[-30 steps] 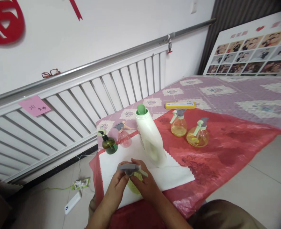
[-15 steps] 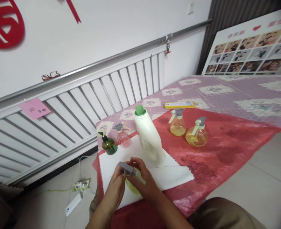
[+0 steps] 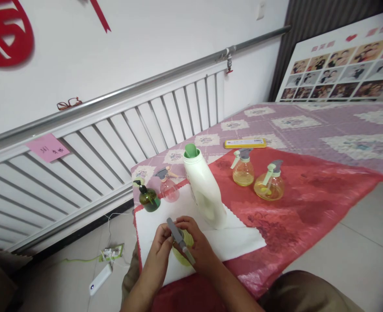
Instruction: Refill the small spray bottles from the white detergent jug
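Note:
A small yellow-green spray bottle (image 3: 182,251) stands on a white cloth (image 3: 230,240) at the near edge of the table. Its grey trigger head (image 3: 178,236) points toward me. My left hand (image 3: 160,255) is closed round the bottle's left side. My right hand (image 3: 196,247) is closed on the trigger head and the bottle's right side. Just behind them stands a tall white bottle (image 3: 204,190) with an open green neck.
On the red plastic sheet (image 3: 308,203) stand two yellow spray bottles (image 3: 242,168) (image 3: 269,182). A dark green pump bottle (image 3: 148,196) and a pink spray bottle (image 3: 168,185) sit at the back left. A yellow flat case (image 3: 245,143) lies farther back. A white radiator (image 3: 96,147) runs along the wall.
The grey trigger head has turned in my fingers, from pointing right to pointing toward me. Both hands stayed on the small bottle.

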Action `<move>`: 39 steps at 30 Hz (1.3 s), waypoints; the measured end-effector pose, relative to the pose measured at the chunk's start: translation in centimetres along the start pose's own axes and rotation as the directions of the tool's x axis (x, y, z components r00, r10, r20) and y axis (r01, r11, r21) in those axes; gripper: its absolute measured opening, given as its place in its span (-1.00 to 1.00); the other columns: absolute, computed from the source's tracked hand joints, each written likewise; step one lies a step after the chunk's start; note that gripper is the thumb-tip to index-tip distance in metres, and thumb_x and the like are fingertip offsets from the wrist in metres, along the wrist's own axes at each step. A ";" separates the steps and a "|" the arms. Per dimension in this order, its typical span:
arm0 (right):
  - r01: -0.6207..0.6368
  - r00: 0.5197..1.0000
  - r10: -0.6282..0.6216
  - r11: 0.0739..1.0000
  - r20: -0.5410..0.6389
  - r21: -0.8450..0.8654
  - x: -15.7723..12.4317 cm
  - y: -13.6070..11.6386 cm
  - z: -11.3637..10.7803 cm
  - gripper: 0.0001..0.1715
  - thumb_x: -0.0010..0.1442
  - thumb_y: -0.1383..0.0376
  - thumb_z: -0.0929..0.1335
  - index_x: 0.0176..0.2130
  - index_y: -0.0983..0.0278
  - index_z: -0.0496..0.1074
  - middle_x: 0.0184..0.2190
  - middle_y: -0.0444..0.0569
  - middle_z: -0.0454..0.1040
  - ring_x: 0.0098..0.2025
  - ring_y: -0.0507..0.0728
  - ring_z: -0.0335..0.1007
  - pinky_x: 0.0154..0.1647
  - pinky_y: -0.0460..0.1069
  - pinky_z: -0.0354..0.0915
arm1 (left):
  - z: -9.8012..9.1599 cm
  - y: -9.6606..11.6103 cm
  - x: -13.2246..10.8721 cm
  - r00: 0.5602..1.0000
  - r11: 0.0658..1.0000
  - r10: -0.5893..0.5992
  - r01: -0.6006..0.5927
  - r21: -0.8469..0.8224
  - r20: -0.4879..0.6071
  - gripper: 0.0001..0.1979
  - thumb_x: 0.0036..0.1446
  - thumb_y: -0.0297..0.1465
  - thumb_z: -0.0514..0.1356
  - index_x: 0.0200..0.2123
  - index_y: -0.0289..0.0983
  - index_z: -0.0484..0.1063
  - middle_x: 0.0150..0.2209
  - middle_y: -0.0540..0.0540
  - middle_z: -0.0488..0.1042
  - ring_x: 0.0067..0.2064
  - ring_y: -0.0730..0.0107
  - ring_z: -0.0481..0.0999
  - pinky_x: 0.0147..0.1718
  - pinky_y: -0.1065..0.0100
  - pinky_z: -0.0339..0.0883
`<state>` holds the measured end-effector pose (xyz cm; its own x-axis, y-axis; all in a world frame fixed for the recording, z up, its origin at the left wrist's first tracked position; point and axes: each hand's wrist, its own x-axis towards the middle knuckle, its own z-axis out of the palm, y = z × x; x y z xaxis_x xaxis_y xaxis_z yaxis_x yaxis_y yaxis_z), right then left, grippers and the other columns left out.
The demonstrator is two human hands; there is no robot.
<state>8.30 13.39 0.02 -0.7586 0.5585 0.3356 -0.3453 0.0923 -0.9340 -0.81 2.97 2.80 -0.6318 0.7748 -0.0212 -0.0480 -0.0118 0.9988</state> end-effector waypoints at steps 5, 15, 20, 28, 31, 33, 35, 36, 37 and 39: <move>-0.041 0.998 0.043 0.998 -0.053 0.047 0.2 -0.2 0.7 -0.72 -0.02 0.43 0.40 -0.27 0.18 0.34 -0.08 -0.04 0.32 0.00 0.16 0.33 0.03 0.07 0.27 | 0.3 0.3 0.0 1.000 0.999 0.007 -0.008 0.042 0.023 -0.66 -0.07 -0.37 0.35 -0.19 -0.21 0.37 -0.28 0.01 0.46 -0.25 0.39 0.43 -0.27 0.42 0.29; -0.040 0.998 0.040 0.999 0.042 0.003 0.4 -0.8 -0.2 -0.66 -0.01 0.41 0.40 -0.20 0.18 0.29 -0.07 -0.05 0.34 -0.01 0.13 0.35 0.04 0.04 0.28 | 0.2 1.2 0.2 1.000 0.993 0.005 -0.003 0.118 -0.016 -0.62 -0.14 -0.45 0.33 -0.16 -0.20 0.46 -0.31 0.03 0.49 -0.30 0.42 0.42 -0.24 0.39 0.35; 0.019 0.978 -0.004 0.998 0.207 -0.068 0.5 -1.2 -1.8 -0.55 0.16 0.36 0.33 0.06 0.17 0.32 0.12 0.06 0.30 0.20 0.16 0.23 0.26 0.13 0.13 | -0.8 1.0 0.5 0.996 0.992 -0.015 0.003 0.130 0.090 -0.59 -0.04 -0.37 0.34 -0.05 -0.17 0.48 -0.12 -0.07 0.52 -0.08 0.26 0.46 -0.05 0.30 0.33; 0.046 0.970 -0.020 0.994 0.243 -0.101 0.5 -1.8 -1.8 -0.55 0.25 0.33 0.28 0.12 0.14 0.34 0.14 0.06 0.30 0.23 0.17 0.20 0.28 0.15 0.13 | -1.0 -0.4 0.5 0.991 0.993 -0.048 0.061 -0.099 0.125 -0.57 0.02 -0.27 0.34 0.00 -0.18 0.46 -0.02 -0.12 0.48 0.02 0.21 0.39 0.05 0.28 0.22; 0.049 0.974 -0.026 0.994 0.223 -0.100 0.5 -2.0 -1.6 -0.62 0.23 0.34 0.29 0.05 0.15 0.38 0.11 0.05 0.32 0.21 0.17 0.22 0.26 0.13 0.14 | -0.6 -0.1 0.3 0.996 0.991 -0.067 0.073 -0.114 0.059 -0.63 0.02 -0.28 0.34 -0.07 -0.19 0.45 -0.10 -0.09 0.50 -0.10 0.31 0.41 -0.09 0.36 0.25; 0.016 0.982 0.001 0.996 0.190 -0.088 0.5 -2.0 -1.4 -0.64 0.19 0.36 0.32 0.00 0.16 0.38 0.09 0.03 0.35 0.18 0.18 0.25 0.24 0.13 0.16 | -0.4 0.2 0.2 0.997 0.987 -0.076 0.080 -0.140 0.033 -0.69 0.02 -0.29 0.35 -0.14 -0.19 0.45 -0.15 -0.06 0.51 -0.12 0.34 0.42 -0.10 0.38 0.25; -0.063 0.985 0.072 0.996 0.159 -0.064 0.3 -1.9 -1.1 -0.62 0.13 0.38 0.34 -0.03 0.16 0.36 -0.01 -0.02 0.42 0.06 0.18 0.35 0.14 0.12 0.24 | -0.4 0.1 0.1 0.995 0.981 -0.093 0.096 -0.169 0.028 -0.72 0.00 -0.27 0.35 -0.20 -0.20 0.46 -0.16 -0.06 0.52 -0.11 0.33 0.43 -0.07 0.36 0.26; -0.106 0.984 0.112 0.993 0.141 -0.050 0.3 -1.9 -0.8 -0.62 0.11 0.38 0.35 -0.04 0.17 0.35 -0.08 -0.05 0.45 -0.01 0.17 0.39 0.07 0.11 0.29 | -0.5 -0.1 0.1 0.995 0.978 -0.097 0.102 -0.184 0.031 -0.71 0.00 -0.26 0.35 -0.20 -0.20 0.46 -0.13 -0.07 0.52 -0.08 0.31 0.44 -0.03 0.33 0.26; -0.145 0.981 0.148 0.989 0.122 -0.033 0.2 -1.9 -0.6 -0.62 0.09 0.37 0.36 -0.06 0.17 0.34 -0.13 -0.07 0.47 -0.07 0.16 0.41 0.01 0.10 0.31 | -0.7 -0.5 0.1 0.995 0.975 -0.099 0.104 -0.197 0.032 -0.70 -0.01 -0.25 0.35 -0.19 -0.20 0.47 -0.10 -0.09 0.52 -0.04 0.28 0.44 0.01 0.30 0.25; -0.192 0.979 0.192 0.981 0.067 -0.004 0.0 -1.9 0.0 -0.66 0.06 0.35 0.39 -0.12 0.19 0.33 -0.21 -0.10 0.48 -0.13 0.16 0.42 -0.06 0.09 0.34 | -1.3 -1.8 -0.1 0.995 0.971 -0.099 0.103 -0.217 0.029 -0.66 0.01 -0.23 0.34 -0.13 -0.20 0.46 -0.03 -0.11 0.51 0.06 0.20 0.41 0.13 0.20 0.19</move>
<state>8.94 13.23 1.82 -0.8458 0.5097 0.1575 -0.1910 -0.0137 -0.9815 -1.68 2.12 0.93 -0.6010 0.7904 -0.1184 -0.2791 -0.0688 0.9578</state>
